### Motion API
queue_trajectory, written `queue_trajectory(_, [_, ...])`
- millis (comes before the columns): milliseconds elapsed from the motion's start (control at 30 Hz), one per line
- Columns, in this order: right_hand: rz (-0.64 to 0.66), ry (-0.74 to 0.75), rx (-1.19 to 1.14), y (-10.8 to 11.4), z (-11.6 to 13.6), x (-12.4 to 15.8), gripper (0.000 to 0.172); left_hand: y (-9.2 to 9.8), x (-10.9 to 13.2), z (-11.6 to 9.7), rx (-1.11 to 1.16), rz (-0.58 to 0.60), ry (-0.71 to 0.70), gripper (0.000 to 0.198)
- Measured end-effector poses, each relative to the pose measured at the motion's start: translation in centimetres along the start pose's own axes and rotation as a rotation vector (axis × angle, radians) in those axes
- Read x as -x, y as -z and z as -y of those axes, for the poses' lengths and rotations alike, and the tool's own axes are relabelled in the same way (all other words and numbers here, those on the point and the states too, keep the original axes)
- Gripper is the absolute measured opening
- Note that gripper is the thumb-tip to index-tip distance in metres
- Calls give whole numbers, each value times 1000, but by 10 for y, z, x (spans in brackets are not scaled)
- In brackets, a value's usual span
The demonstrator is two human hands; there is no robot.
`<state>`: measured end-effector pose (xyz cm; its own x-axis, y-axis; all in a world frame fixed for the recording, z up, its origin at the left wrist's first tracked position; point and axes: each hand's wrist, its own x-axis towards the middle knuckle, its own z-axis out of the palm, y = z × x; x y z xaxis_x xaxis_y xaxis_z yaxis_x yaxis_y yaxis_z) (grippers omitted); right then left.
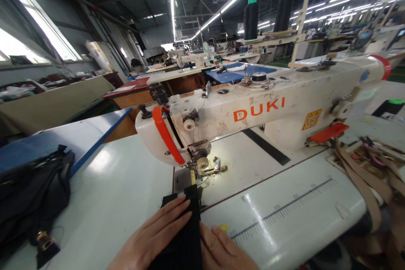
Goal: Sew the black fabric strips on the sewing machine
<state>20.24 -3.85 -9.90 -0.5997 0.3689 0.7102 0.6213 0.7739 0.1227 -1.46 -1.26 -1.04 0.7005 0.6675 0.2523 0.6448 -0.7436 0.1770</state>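
Observation:
A piece of black fabric (186, 244), folded or layered like a wide strap, lies on the machine bed, its far end just short of the needle area. Across its left part my left hand (152, 232) rests flat, fingers stretched toward the needle. At the right edge my right hand (221, 249) has its fingers bent against the fabric, seeming to pinch it; the fingertips are partly hidden. Beyond both hands stands a white sewing machine (218, 114) with an orange stripe on its head. A small yellow piece (193, 176) shows by the presser foot.
A black bag-like item (34, 194) with a metal clasp lies at left. A printed ruler (284, 204) runs along the table's front right. Beige straps (363, 190) hang over a tray of tools at right. Black thread cones (251, 19) stand behind the machine.

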Motion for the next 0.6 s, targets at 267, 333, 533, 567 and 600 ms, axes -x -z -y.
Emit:
queue_trajectory(267, [38,12,-43,2,0,6,44,-4,-3,-2,24,-18,-4,40])
queue_trajectory(333, [16,2,-34,3,0,7,44,-5,-3,-3,37,-12,13,39])
queue_trajectory(533, [130,11,-109,14,-6,2,41,1,-6,-7,98,5,38,40])
queue_trajectory(567, [148,27,-123,18,-9,2,40,3,-7,-7,106,20,33,40])
queue_trajectory(600, [154,44,-129,22,-12,3,40,5,-9,-7,112,35,27,41])
